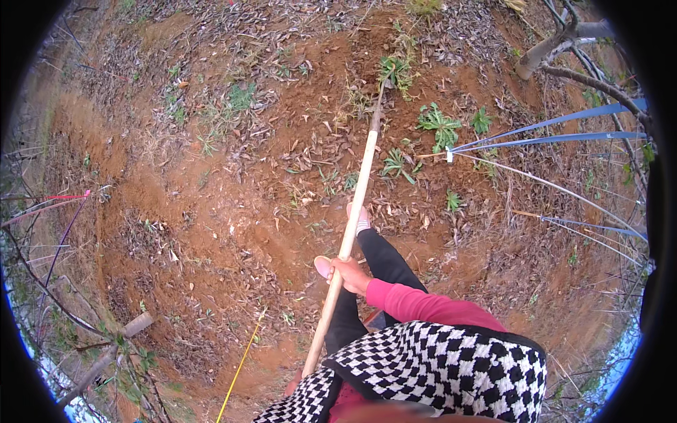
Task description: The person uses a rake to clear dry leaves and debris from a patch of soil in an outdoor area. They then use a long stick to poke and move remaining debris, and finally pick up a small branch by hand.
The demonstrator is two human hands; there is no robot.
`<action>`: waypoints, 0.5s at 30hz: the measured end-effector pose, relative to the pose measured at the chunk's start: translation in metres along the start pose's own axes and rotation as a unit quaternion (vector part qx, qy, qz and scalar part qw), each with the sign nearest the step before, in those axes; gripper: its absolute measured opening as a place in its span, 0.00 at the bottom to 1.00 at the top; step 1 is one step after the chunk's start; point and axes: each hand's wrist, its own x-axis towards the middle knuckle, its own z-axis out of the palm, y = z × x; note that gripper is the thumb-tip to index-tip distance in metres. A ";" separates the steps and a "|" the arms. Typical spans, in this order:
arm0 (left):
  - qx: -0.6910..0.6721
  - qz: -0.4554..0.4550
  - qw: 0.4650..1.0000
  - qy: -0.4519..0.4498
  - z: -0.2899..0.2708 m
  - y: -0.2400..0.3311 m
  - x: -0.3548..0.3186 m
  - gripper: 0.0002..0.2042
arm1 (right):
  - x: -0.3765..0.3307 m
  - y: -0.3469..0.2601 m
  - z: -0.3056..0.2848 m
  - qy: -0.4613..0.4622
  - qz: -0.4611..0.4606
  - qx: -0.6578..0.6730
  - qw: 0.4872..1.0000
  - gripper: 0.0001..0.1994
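Note:
A long-handled hoe (360,185) with a pale wooden shaft slants from my body up to the soil ahead. My right hand (347,273) is wrapped round the middle of its shaft. Low in the picture my left hand (293,384) shows only in part at the near end of the shaft, the rest hidden by my checked black-and-white garment. The hoe's narrow metal end reaches a leafy green weed (393,69) on loose red soil, and its blade is hard to make out. Another jagged-leaved weed (440,125) grows to the right of it.
Dry leaves lie over red earth. Blue straps (550,138) run from a small tree (539,56) on the right to a stake in the ground. A yellow cord (241,363) stretches at the lower left, near a cut branch (134,326). My feet stand beside the shaft.

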 end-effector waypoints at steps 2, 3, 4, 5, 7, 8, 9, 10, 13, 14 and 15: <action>0.039 -0.034 0.998 0.042 -0.007 0.008 -0.008 0.18 | 0.000 -0.007 0.005 -0.031 0.027 0.047 0.998 0.04; 0.057 -0.041 0.996 0.063 -0.010 0.019 -0.007 0.18 | 0.007 -0.018 0.007 -0.026 0.027 0.059 0.998 0.04; 0.071 -0.042 0.993 0.083 -0.014 0.035 -0.002 0.18 | 0.015 -0.031 0.010 -0.010 0.036 0.065 0.997 0.05; 0.084 -0.039 0.991 0.100 -0.018 0.053 0.002 0.18 | 0.026 -0.050 0.010 -0.009 0.063 0.092 0.994 0.05; 0.098 -0.022 0.987 0.125 -0.025 0.101 0.021 0.17 | 0.046 -0.092 0.012 -0.025 0.004 0.074 0.997 0.07; 0.099 -0.007 0.986 0.134 -0.030 0.128 0.034 0.16 | 0.058 -0.120 0.013 -0.035 -0.042 0.049 0.997 0.07; 0.079 0.036 0.986 0.144 -0.034 0.157 0.049 0.16 | 0.070 -0.151 0.016 -0.035 -0.072 0.053 0.995 0.07; 0.055 0.089 0.981 0.166 -0.038 0.188 0.066 0.16 | 0.080 -0.184 0.018 -0.013 -0.131 0.018 0.991 0.07; -0.154 0.218 0.964 -0.001 -0.051 0.282 0.114 0.16 | 0.111 -0.293 0.019 0.097 -0.217 -0.128 0.963 0.08; -0.248 0.143 0.948 -0.141 -0.053 0.306 0.125 0.15 | 0.120 -0.320 0.017 0.122 -0.240 -0.150 0.951 0.09; -0.287 0.144 0.930 -0.178 -0.052 0.320 0.129 0.11 | 0.127 -0.339 0.011 0.130 -0.280 -0.176 0.935 0.09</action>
